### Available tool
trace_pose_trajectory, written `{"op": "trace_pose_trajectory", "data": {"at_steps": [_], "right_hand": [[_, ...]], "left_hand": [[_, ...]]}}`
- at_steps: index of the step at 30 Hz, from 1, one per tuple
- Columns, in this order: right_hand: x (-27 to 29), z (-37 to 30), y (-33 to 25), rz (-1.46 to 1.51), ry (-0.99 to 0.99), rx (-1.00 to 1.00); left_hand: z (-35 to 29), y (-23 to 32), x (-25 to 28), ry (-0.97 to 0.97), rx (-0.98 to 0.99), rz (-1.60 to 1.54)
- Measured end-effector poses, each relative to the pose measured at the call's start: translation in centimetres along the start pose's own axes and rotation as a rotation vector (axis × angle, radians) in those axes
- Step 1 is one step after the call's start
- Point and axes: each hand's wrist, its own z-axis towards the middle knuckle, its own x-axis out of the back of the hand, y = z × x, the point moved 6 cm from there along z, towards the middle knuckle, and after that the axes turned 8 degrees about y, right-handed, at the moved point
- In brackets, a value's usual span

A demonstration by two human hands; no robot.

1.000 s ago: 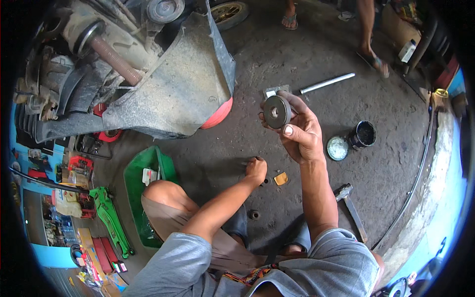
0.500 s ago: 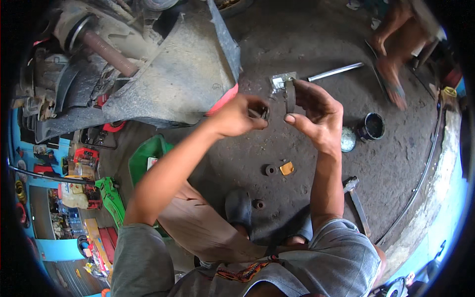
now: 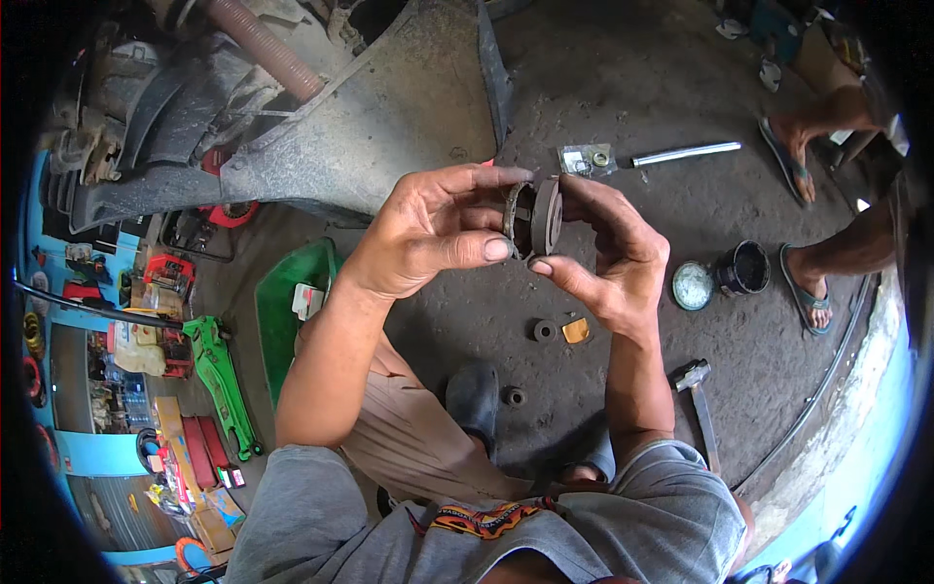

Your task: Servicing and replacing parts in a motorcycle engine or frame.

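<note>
In front of me, above the dark floor, my two hands bring two round parts face to face. My left hand is closed on a thin dark metal ring, held between thumb and fingers. My right hand grips a thicker dark grey ring-shaped part by its edge. The parts stand upright, side by side and very close; I cannot tell whether they touch. Fingers hide some of both. On the floor below lie a short metal bushing, a yellow-orange scrap and another small bushing.
A hammer, an open black tin, its lid, a metal tube and a plastic packet lie to the right. A person's sandalled foot is beyond. A dirty vehicle panel hangs upper left, above a green bin.
My left hand has moved right and turned, bringing its ring up against or close to the part in my right hand. Another sandalled foot now shows at the right.
</note>
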Motion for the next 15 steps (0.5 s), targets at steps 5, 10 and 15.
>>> {"op": "trace_pose_trajectory", "data": {"at_steps": [5,10,15], "right_hand": [[-0.4,-0.5,0.4,0.031,-0.032,-0.048],[-0.9,-0.8,0.7,0.083,-0.027,-0.026],[-1.0,-0.6,0.4,0.003,-0.078,-0.013]], "left_hand": [[-0.4,0.3,-0.3,0.020,-0.007,0.034],[-0.6,0.5,-0.5,0.036,-0.015,0.004],[-1.1,0.6,-0.4,0.050,-0.076,0.035]]}}
